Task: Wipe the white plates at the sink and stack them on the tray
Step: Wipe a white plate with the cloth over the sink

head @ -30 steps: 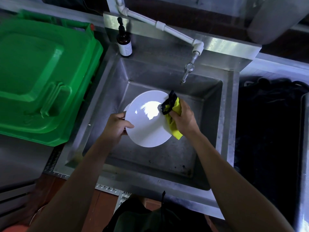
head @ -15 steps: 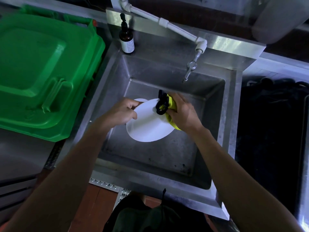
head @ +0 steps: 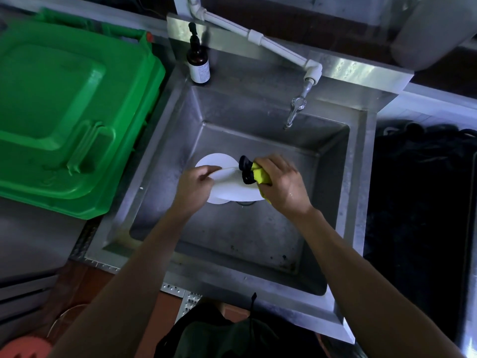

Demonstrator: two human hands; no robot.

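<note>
Over the steel sink (head: pixel 165 156), the left hand (head: pixel 193 187) grips a round white plate (head: pixel 232 188); the right hand (head: pixel 282 184) clutches a yellow-black cloth (head: pixel 254 173) against it.

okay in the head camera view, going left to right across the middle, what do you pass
Green bin lid → left hand gripping the white plate's rim → yellow and black cloth → right hand holding that cloth → sink's right wall → dark tray.
</note>
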